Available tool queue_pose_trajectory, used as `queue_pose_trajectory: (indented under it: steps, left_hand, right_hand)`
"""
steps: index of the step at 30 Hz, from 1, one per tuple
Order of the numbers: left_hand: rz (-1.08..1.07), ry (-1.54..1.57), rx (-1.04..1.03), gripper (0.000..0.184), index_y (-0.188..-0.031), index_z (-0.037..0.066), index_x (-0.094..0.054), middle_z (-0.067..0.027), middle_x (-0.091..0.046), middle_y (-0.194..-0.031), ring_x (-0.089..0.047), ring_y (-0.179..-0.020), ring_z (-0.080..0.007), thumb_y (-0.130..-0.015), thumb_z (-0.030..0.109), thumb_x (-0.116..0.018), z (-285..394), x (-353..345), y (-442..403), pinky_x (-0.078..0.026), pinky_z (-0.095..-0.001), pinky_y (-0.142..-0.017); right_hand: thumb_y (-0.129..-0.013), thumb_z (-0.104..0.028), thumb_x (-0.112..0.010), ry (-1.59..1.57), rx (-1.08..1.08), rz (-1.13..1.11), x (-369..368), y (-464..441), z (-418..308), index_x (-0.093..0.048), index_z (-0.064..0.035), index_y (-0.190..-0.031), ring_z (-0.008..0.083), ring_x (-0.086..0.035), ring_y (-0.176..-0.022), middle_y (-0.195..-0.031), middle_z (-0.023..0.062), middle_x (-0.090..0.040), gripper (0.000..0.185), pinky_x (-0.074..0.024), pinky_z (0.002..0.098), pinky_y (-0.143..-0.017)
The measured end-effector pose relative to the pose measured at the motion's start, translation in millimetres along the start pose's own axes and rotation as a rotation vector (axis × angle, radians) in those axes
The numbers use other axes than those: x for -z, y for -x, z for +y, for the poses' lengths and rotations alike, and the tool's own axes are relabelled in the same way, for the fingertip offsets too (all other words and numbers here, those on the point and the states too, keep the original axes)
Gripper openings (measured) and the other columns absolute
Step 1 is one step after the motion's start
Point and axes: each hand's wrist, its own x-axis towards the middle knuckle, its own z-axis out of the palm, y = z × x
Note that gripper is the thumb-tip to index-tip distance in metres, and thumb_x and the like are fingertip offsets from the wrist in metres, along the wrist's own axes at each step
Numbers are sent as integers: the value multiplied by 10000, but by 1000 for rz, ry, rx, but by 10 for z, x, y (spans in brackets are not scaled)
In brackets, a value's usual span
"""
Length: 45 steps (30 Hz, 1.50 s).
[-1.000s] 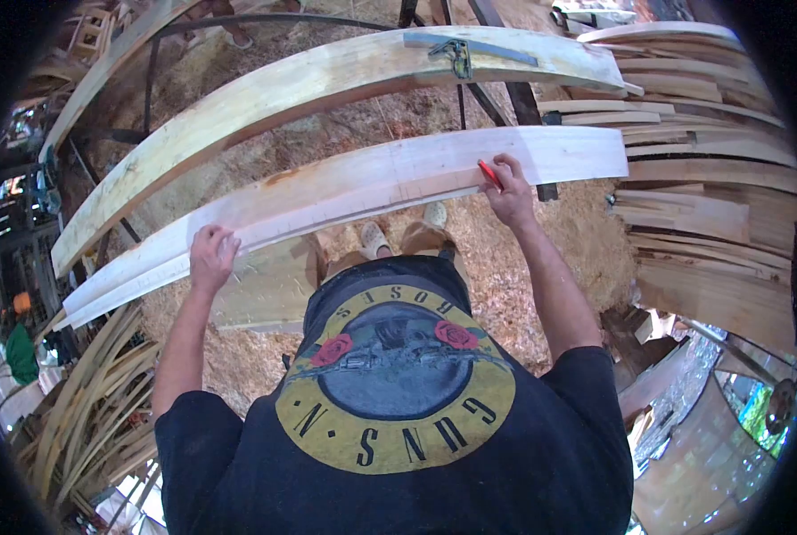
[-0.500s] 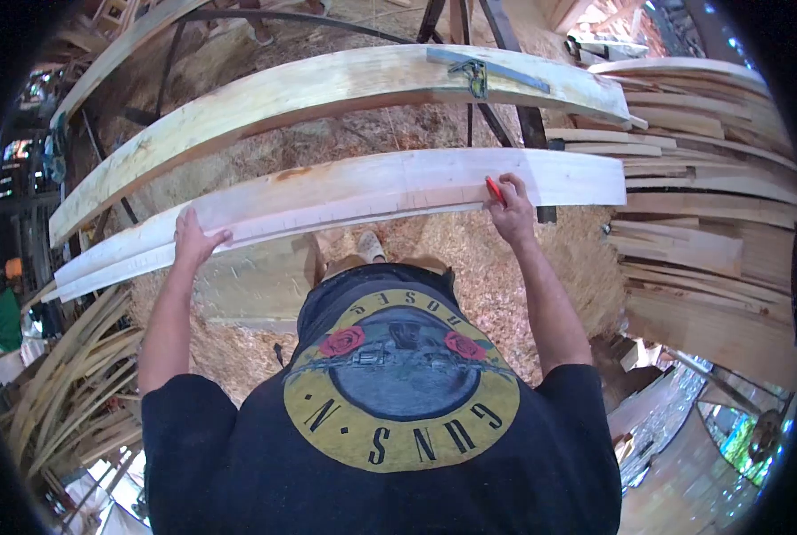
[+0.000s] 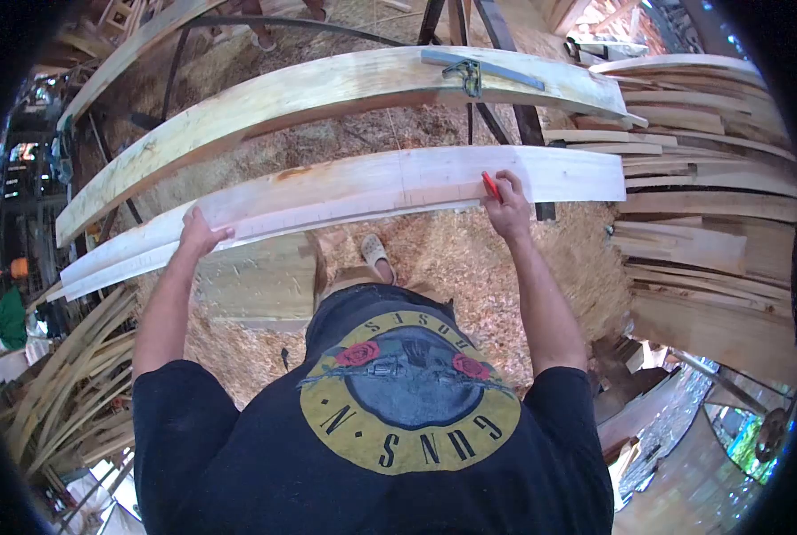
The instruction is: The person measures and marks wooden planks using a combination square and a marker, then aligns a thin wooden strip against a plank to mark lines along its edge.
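Observation:
A long pale plank lies across in front of me, with a row of short marks along its near part and a thin wooden strip along its near edge. My left hand grips the near edge toward the left end, thumb apart from the fingers. Toward the right end, my right hand holds a red pencil and rests against the near edge. Behind lies a thicker curved timber, with a combination square on top near its right end.
Stacked curved boards fill the right side. Bent strips are piled at the lower left. Shavings cover the ground, where a wide board lies below the plank. Dark trestle legs stand beneath the timbers. Another person's feet show at the top.
My body has leaned slightly back and my shod foot shows more fully. Both hands keep nearly the same places on the plank and pencil.

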Motion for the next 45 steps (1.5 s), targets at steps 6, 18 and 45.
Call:
queue_pose_trajectory:
  steps: [6,18,45]
  left_hand:
    - [-13,-1,-53,1252,-1497,-106,-283,-342,-390,-1503,-416,-1402,-447,-649,579,-897,7,28,-25,-395,-434,-1171]
    - [-30,-57,-58,1217,-1464,-170,-308,-374,-471,-1432,-446,-1379,-458,-690,582,-871,172,191,116,-403,-428,-1164]
    - [30,36,-39,1084,-1463,-81,-358,-343,-453,-1448,-479,-1347,-445,-735,544,-862,148,115,190,-438,-457,-1125]
  right_hand:
    - [-819,-109,-734,45,6,27,-57,-20,31,-693,-137,-1104,359,-684,-1013,-1255,118,-625,289,-573,445,-826]
    - [-749,-147,-818,34,-65,9,-77,-29,2,-704,-106,-1102,337,-668,-1062,-1267,108,-610,372,-548,425,-911]
    - [-794,-196,-825,128,-45,18,-139,-65,16,-686,-94,-1035,327,-649,-1091,-1237,121,-615,296,-544,406,-921]
